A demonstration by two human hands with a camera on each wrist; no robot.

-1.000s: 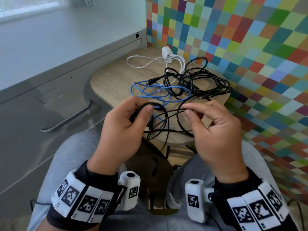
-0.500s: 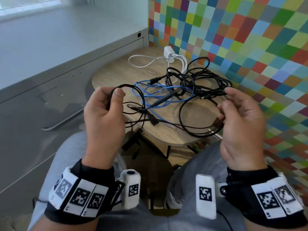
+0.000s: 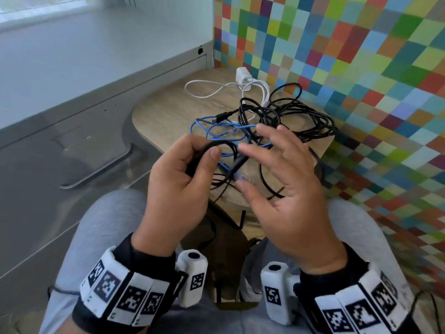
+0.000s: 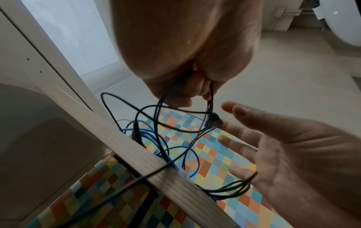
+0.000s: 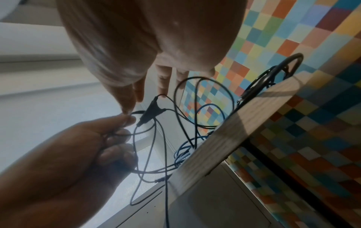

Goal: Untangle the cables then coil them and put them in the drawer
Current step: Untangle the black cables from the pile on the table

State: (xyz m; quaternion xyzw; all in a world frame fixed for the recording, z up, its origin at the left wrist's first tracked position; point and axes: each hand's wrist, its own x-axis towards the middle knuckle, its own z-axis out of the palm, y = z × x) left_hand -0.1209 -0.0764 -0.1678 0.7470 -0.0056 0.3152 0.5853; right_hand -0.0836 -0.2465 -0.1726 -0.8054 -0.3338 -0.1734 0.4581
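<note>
My left hand (image 3: 202, 155) grips a small coil of thin black cable (image 3: 225, 147) above the near edge of the round wooden table (image 3: 163, 112); in the left wrist view, loops hang from that fist (image 4: 185, 92). My right hand (image 3: 255, 155) hovers just right of it, fingers spread and straight, holding nothing. An inline black piece (image 5: 150, 111) dangles below its fingertips (image 5: 129, 106). On the table lie a blue cable (image 3: 212, 126), a tangle of thicker black cable (image 3: 305, 116) and a white cable (image 3: 204, 92) with its charger plug (image 3: 242, 74).
A grey cabinet with a drawer handle (image 3: 96, 172) stands to the left of the table. The checkered coloured wall (image 3: 361, 68) borders the table at the back and right. My knees sit under the table's near edge.
The hands were spread apart with the right one pinching the black cable. Now the right hand has let go and come back beside the left, which moved toward the middle with its coil.
</note>
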